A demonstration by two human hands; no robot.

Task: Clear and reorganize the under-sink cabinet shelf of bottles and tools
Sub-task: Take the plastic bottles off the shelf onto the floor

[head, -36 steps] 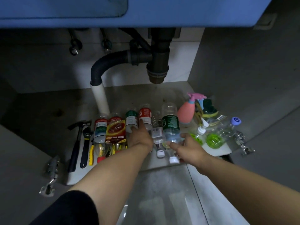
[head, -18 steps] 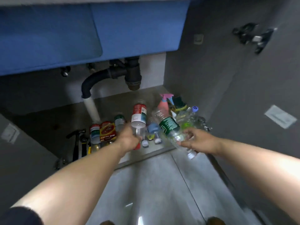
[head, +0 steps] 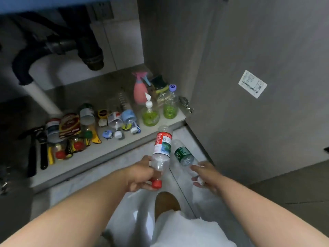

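My left hand grips the neck of a clear bottle with a red label and red cap, held over the floor in front of the cabinet. My right hand holds a clear bottle with a green label by its capped end. The two bottles lie side by side in the air, bases pointing toward the shelf. On the shelf lie several more bottles, a hammer, a black wrench, and yellow-handled tools.
At the shelf's right end stand a pink spray bottle, a pump bottle with green liquid and a purple-capped bottle. A black drain pipe hangs above. The open grey cabinet door stands right. My knee is below.
Both hands have lifted their bottles off the shelf and drawn them back over the floor. The view has pulled away from the cabinet and swung right.
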